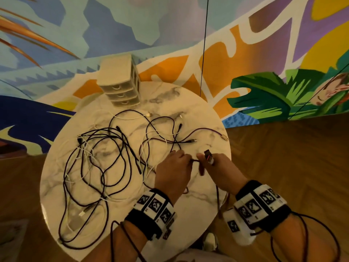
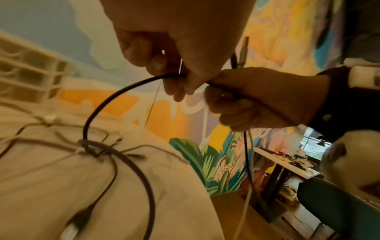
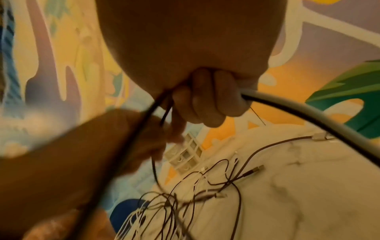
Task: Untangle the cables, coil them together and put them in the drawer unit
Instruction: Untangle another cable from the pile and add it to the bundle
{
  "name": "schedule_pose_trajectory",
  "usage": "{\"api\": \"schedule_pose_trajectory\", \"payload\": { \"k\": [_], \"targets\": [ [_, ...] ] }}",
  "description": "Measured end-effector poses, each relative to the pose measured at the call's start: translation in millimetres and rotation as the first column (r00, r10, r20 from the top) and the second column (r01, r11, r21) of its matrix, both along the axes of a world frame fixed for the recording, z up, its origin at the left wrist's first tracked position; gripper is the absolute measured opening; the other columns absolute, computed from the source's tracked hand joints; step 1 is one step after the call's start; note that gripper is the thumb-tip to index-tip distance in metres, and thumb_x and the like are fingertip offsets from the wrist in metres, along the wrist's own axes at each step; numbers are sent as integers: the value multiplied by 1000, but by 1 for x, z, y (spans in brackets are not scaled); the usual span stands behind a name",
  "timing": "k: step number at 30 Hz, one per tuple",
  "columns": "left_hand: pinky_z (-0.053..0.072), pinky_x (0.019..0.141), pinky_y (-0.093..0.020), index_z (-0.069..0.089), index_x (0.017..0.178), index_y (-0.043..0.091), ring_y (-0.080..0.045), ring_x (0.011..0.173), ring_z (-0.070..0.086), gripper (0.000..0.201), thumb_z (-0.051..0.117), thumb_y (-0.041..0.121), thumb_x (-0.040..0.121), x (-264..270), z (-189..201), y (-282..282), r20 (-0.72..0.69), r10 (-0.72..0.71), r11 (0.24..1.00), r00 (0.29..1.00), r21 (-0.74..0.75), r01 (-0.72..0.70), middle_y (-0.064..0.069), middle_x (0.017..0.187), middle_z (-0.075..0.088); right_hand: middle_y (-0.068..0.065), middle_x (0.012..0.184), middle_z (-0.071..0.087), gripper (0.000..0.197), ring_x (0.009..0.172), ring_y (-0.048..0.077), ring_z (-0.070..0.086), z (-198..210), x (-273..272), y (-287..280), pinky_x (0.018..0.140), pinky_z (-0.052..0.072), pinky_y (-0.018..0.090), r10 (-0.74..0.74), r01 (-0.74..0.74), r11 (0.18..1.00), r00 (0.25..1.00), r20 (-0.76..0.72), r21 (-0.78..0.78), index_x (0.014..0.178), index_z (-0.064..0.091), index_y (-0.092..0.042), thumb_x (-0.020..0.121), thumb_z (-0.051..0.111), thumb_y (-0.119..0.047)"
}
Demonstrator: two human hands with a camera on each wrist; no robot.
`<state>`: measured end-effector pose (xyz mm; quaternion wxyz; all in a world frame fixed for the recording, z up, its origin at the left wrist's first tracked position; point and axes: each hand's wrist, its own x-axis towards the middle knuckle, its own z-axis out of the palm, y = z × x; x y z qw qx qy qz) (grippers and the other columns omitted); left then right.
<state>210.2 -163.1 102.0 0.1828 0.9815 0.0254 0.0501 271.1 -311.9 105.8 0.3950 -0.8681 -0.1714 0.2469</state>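
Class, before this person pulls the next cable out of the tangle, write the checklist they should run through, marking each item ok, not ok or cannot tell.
1. Left hand grips the black cable: ok.
2. Right hand holds cables, a connector sticking up from it: ok.
3. Held cable free of the pile: not ok; in the left wrist view it runs down into a knot.
4. Cables untangled: not ok; black and white ones cross all over the table.
5. Drawer unit ready: not ok; all drawers look closed.
6. Which cable end belongs to which: cannot tell.
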Motion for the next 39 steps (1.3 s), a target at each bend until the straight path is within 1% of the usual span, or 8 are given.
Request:
{"api": "schedule_pose_trajectory", "payload": {
  "k": [6,12,16,19,22,29,34,39],
  "targets": [
    [47,76,-37,63,95,18,-21,91,60,28,40,33,98,-15,-45,28,-323,64,992,944,-80,-95,2,97,63,-3,46,34,54,45,14,28,26,22,-20,52,26,32,-169,154,977,981,94,148,50,39,-15,92,46,-49],
    [47,72,-36,61,95,16,-27,87,60,36,34,40,99,6,-24,24,-272,152,988,950,48,-144,-6,91,66,-9,59,58,39,59,7,57,59,-28,-8,69,52,26,382,-416,875,908,-174,-247,61,57,-23,95,49,-39],
    [40,63,-34,58,82,15,-26,76,57,29,43,34,97,12,4,-2,-208,35,998,977,-49,-46,-8,81,64,2,62,57,47,59,18,53,16,-20,-1,69,47,37,24,-33,999,977,-213,-37,62,56,-32,97,33,-55],
    [40,60,-36,57,78,13,-23,67,55,23,49,25,95,0,5,-25,-185,-48,952,982,-307,-11,-8,74,62,-12,50,44,48,53,4,39,-2,-6,4,63,34,26,-145,211,939,959,-243,272,99,70,-30,89,32,-58],
    [46,73,-41,61,86,6,-25,78,59,31,47,33,96,-10,-31,-19,-343,-39,893,939,-434,-122,-11,85,63,-11,45,32,47,47,7,28,-3,3,6,54,25,31,-256,299,864,954,-159,405,95,74,-22,94,35,-50],
    [41,93,-35,59,110,7,-27,106,55,26,40,19,99,-3,-66,44,-285,270,939,920,-132,-317,-9,112,60,-5,53,34,45,47,5,28,9,15,-8,48,27,17,-407,424,700,898,-167,575,93,69,-21,104,27,-33],
    [34,89,-28,55,111,15,-21,109,45,24,36,16,96,-12,-50,21,-261,-63,980,963,169,110,0,114,50,-3,52,32,34,43,5,27,-11,-7,22,42,24,18,-130,316,795,923,-363,518,97,67,-13,102,37,-26],
    [42,89,-32,52,118,15,-24,112,45,31,44,12,88,-25,-59,39,-320,21,988,947,149,28,-5,130,44,-8,43,33,40,37,6,26,1,8,12,37,21,19,-359,572,647,812,-460,504,69,54,-15,102,38,-31]
  ]
}}
